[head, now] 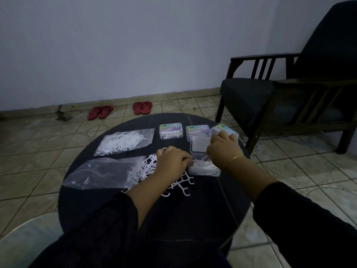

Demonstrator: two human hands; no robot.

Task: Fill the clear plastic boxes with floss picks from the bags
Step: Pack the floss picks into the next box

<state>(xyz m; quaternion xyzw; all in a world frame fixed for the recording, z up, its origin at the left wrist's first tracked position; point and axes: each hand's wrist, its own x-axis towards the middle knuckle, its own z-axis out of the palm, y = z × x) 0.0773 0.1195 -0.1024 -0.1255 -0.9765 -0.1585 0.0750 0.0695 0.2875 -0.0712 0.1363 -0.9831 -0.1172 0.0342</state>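
Open clear box (204, 167), half-full of white floss picks (202, 165)

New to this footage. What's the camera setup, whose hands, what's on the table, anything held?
There is one picture, from a wide-angle camera on a person's head, looking down at their own bare hands; there is no robot. On the round dark table lie a sealed bag of floss picks, an opened bag spilling loose picks, and small clear boxes. The left hand and right hand meet at the open box, part-filled with picks. The fingers curl, but exactly what each grip holds is hidden. A closed, filled box sits further back.
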